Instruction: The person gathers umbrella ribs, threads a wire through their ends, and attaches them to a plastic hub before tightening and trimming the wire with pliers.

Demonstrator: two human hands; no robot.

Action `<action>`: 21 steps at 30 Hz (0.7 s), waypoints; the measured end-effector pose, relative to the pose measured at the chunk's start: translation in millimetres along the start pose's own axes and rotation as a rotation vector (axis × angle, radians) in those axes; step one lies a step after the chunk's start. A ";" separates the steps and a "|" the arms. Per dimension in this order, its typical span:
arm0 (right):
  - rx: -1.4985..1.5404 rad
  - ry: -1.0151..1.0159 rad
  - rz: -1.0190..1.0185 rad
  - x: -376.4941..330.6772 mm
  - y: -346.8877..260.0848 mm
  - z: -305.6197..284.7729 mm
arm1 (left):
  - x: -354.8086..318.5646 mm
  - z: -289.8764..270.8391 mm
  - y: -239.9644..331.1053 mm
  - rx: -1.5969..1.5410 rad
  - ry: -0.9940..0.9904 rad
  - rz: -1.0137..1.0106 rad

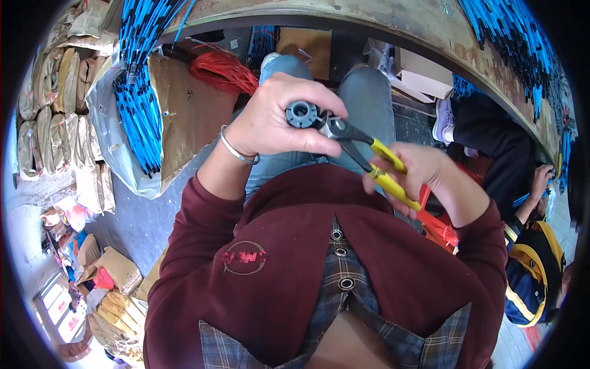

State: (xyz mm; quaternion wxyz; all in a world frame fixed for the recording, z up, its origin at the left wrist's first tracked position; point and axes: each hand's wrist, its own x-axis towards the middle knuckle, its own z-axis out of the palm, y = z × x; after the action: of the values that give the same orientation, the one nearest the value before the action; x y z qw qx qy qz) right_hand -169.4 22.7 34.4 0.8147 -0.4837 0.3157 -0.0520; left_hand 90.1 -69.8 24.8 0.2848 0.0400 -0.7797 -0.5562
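Maroon LS top (276, 246), slvs (209, 221) ending abt mid-forearm. L chest: round outline emblem (244, 257) w/ pinkish-red marking. Plaid placket (326, 301), blue-grey/brn w/ pale lines, 3 dark-rimmed round btns (346, 283); matching pointed plaid collar (445, 337). Silvery bracelet (232, 146), L wrist. Lt-blue jeans (372, 101).

Pliers (351, 131) in a person's right hand (415, 172) sit just right of a ring (294, 115) in the left hand (273, 117). A table (332, 11) spans the far side, rods (507, 40) on its right end. Before it, cord (224, 71) lies left of the knees (367, 98), a carton (427, 75) right. A bag (100, 98) of rods stands left, parcels (46, 138) farther left; a co-worker's hand (540, 182) is at right.
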 end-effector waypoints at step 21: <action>-0.690 0.636 -0.198 7.5 -12.1 26.8 | 1.1 11.1 4.8 0.065 0.327 -0.126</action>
State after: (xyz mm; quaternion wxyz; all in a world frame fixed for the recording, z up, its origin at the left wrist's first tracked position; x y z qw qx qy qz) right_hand -145.5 33.6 49.8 0.4605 -0.7138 0.5007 -0.1667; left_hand 84.9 -59.1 27.1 0.3709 0.1880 -0.7365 -0.5336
